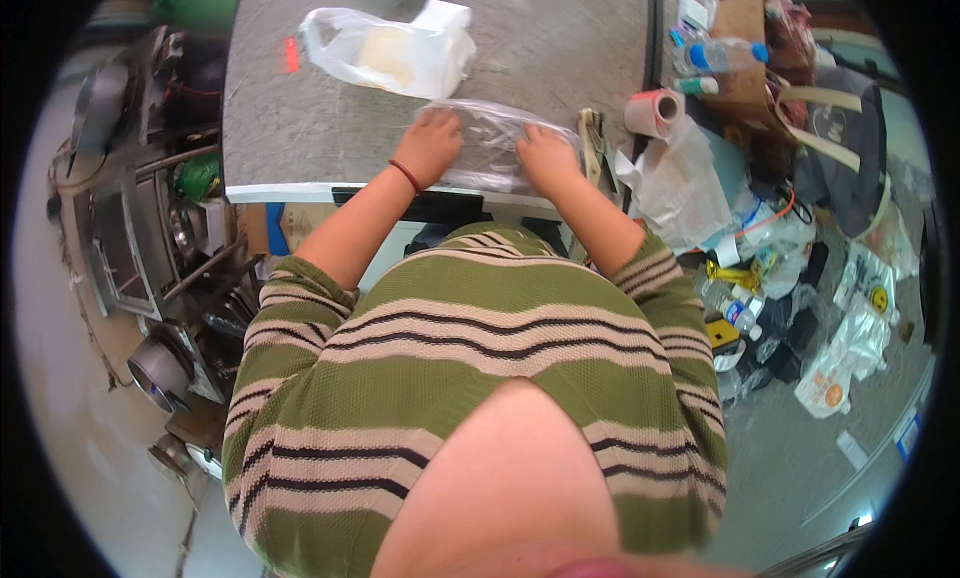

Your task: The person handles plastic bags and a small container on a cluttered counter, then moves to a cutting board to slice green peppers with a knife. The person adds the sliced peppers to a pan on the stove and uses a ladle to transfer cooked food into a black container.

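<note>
A clear plastic bag (487, 147) lies flat along the near edge of the grey worktop (337, 135). On its left end rests my left hand (433, 144), with a dark red band at the wrist. My right hand (547, 156) is on the bag's right part. The fingers of both hands are bent down onto the film, and whether they pinch it cannot be made out. Just beyond the hands is a white translucent plastic bag (390, 53) with something pale yellow inside. A white paper piece (444, 15) sits at its far side.
Right of the hands lie a long, pale tool (591, 147) and a roll of plastic bags (652, 113). Plastic bottles (724, 55), a cardboard box (739, 60) and a grey tote bag (844, 150) crowd the right. A red strip (291, 54) is at the worktop's left; metal pots (157, 368) stand on shelves beyond.
</note>
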{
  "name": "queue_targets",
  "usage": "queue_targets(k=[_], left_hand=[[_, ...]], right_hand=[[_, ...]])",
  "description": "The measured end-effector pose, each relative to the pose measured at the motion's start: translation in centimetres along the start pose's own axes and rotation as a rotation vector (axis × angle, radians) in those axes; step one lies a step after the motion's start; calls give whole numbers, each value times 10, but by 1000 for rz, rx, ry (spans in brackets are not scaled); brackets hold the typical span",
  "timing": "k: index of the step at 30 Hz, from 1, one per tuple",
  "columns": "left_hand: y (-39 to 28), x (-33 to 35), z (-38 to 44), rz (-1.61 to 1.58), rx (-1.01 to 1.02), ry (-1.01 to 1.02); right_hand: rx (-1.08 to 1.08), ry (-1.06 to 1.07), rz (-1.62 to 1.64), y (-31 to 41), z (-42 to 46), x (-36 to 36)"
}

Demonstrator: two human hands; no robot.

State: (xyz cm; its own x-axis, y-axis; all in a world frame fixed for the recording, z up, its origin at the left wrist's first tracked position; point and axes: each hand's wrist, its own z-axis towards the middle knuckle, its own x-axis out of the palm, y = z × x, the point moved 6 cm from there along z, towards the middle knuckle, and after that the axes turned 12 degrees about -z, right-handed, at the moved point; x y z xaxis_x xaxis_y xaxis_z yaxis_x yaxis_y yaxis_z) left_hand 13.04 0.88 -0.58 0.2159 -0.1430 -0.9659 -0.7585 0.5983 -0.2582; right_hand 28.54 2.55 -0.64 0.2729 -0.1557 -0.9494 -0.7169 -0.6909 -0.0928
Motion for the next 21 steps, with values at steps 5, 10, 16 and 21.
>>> queue_targets(k=[5,10,16,21], left_hand=[[-8,5,-31,-243,64,-153],[13,89,-24,-438,-418,-154],[5,63,-19,-332,-544,-89],[12,79,-10,-411,-612,-286]], right_hand=[[-336,-522,1,19,-25,-4],[30,-10,26,7,-15,15],[-67,-69,-9,3,-2,18],[-59,-37,-51,0,1,14]])
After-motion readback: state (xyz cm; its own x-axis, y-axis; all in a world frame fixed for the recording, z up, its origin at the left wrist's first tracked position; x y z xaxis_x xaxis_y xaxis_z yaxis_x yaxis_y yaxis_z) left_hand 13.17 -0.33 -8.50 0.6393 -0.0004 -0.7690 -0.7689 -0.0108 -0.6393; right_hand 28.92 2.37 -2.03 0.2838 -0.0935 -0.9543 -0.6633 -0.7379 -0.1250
